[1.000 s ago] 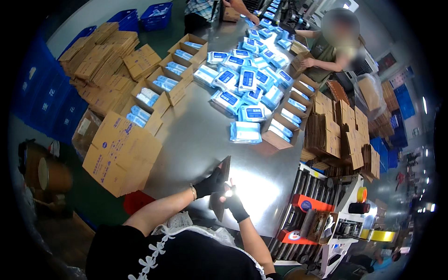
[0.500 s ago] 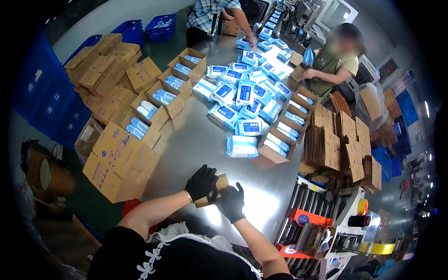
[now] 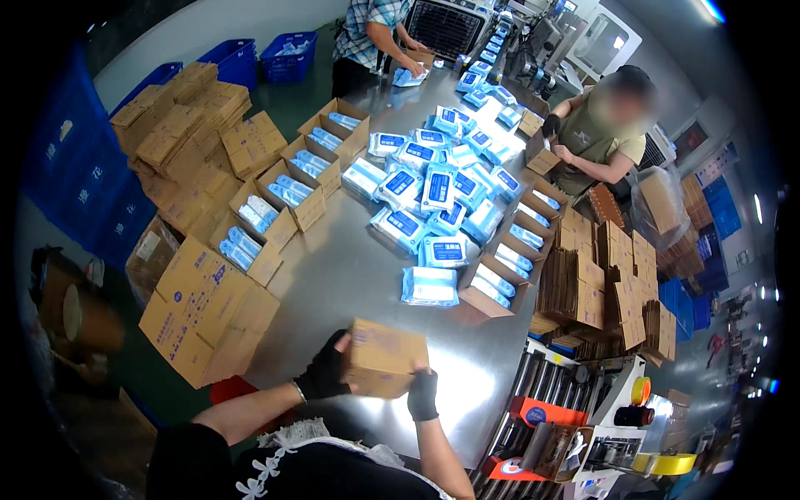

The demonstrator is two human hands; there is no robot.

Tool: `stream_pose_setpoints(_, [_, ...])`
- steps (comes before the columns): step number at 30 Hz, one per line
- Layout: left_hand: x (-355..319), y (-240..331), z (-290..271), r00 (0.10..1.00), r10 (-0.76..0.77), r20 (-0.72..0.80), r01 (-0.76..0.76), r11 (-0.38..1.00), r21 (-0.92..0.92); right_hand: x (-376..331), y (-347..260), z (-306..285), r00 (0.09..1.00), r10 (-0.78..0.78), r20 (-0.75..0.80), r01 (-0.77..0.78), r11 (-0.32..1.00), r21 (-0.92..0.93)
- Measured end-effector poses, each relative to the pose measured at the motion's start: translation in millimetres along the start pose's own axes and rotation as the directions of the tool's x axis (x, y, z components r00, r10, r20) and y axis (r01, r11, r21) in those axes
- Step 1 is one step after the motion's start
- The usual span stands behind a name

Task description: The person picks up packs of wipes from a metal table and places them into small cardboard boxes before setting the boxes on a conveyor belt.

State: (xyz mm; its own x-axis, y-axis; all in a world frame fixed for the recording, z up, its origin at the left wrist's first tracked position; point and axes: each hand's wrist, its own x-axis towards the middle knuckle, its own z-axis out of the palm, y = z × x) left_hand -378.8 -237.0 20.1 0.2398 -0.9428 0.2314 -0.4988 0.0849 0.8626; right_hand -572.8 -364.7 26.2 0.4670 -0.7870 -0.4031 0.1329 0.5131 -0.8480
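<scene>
Brown cardboard sits between the 2 hands: 1 small box (image 3: 385, 360) over the near end of the metal desk (image 3: 346, 258), its long axis running left to right and dipping slightly toward the right. The left hand (image 3: 327, 371), in a dark glove, has its grip spread against the box's left end. The right hand (image 3: 423, 395), gloved with bare fingertips, has its grip hooked on the right end. Both are grasping the box, and neither is clearly nearer to it. Whether its underside touches the desk, I cannot tell.

Beyond the box and a little to the right lies 1 blue-and-white pack (image 3: 430, 286), the nearest of a heap of loose packs (image 3: 438, 187); they overlap too much for an exact count, perhaps 20 or more. About 6 uncovered boxes (image 3: 313, 210) holding packs line the left edge, and about 4 more boxes (image 3: 487, 300) line the right edge. 1 stack of flat cardboard (image 3: 204, 308) is left of the left hand. 2 co-workers stand farther off: 1 in a plaid shirt (image 3: 367, 37), 1 in a green top (image 3: 590, 133). 3 blue baskets (image 3: 287, 71) are at upper left.
</scene>
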Motion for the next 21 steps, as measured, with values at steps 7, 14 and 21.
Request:
stream_pose_setpoints(7, [-26, -73, 20, 0.710, -0.686, 0.159, 0.671, 0.589, -0.451, 13, 101, 72, 0.798, 0.000, 0.603, 0.602, -0.053, -0.797])
stream_pose_setpoints(14, [8, -18, -5, 0.604, -0.795, 0.056, 0.780, 0.575, -0.249, 160, -13, 88, 0.525, 0.197, 0.828, 0.728, 0.401, -0.557])
stream_pose_setpoints(21, [18, -42, 6, 0.583, -0.810, -0.064, 0.804, 0.586, -0.102, 526, -139, 53, 0.948, -0.234, -0.214, -0.066, 0.513, -0.856])
